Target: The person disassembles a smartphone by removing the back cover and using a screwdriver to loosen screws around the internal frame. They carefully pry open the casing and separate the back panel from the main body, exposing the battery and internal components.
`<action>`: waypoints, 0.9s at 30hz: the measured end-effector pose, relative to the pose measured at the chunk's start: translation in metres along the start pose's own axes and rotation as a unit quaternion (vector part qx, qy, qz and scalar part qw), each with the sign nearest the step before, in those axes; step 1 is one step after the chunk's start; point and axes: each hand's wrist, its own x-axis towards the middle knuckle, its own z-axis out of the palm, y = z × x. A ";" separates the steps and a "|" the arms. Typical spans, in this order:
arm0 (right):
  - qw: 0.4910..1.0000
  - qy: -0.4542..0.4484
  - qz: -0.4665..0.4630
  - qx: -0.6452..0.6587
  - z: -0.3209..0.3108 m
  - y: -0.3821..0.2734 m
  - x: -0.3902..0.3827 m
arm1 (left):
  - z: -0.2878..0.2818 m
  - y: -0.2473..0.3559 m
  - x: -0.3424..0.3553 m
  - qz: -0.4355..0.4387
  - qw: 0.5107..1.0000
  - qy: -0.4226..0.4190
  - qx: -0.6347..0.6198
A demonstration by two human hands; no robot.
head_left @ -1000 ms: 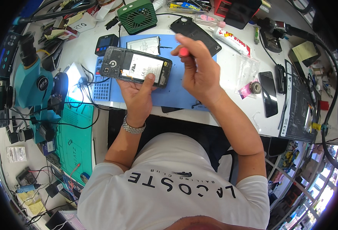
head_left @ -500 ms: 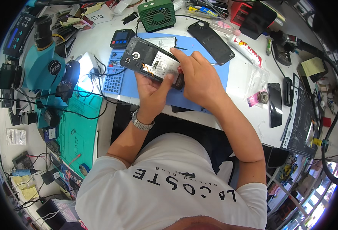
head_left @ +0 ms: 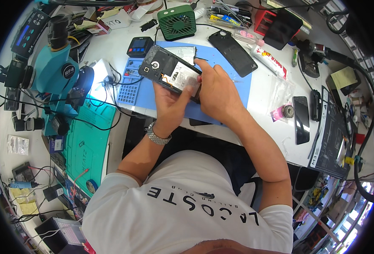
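Observation:
My left hand (head_left: 170, 103) grips a dark phone (head_left: 155, 65) with its back off, thumb over the silver battery (head_left: 178, 76) inside. My right hand (head_left: 218, 93) is closed round a small red-handled tool (head_left: 199, 78) at the phone's right end, its forefinger raised along that end; the tool's tip is hidden. Beneath them lies a blue mat (head_left: 242, 101). On it are a loose silver pack (head_left: 185, 51) behind the phone and a detached black back cover (head_left: 233, 53).
A teal microscope (head_left: 55, 72) and turquoise mat (head_left: 94, 156) are at my left. At the back stand a green fan (head_left: 176, 23) and a small meter (head_left: 138, 46). A glue tube (head_left: 269, 61), a second phone (head_left: 301, 118) and a black pad (head_left: 326, 148) lie to the right.
My right hand with the red tool has come down and left onto the phone's right end. My left hand and phone appear further right, as does much of the bench.

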 end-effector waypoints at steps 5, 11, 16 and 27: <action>0.998 0.059 -0.008 0.022 0.014 0.008 -0.001 | 0.000 -0.001 0.000 -0.004 1.000 -0.013 -0.015; 0.997 0.069 -0.008 0.037 0.015 0.007 -0.002 | 0.001 0.000 -0.003 -0.004 1.000 0.004 -0.006; 0.993 0.101 0.017 0.063 0.017 0.008 0.000 | -0.001 -0.001 -0.001 -0.018 1.000 0.013 0.016; 0.959 0.242 -0.026 0.142 -0.002 0.019 0.005 | 0.001 -0.002 -0.002 -0.046 0.994 0.073 -0.070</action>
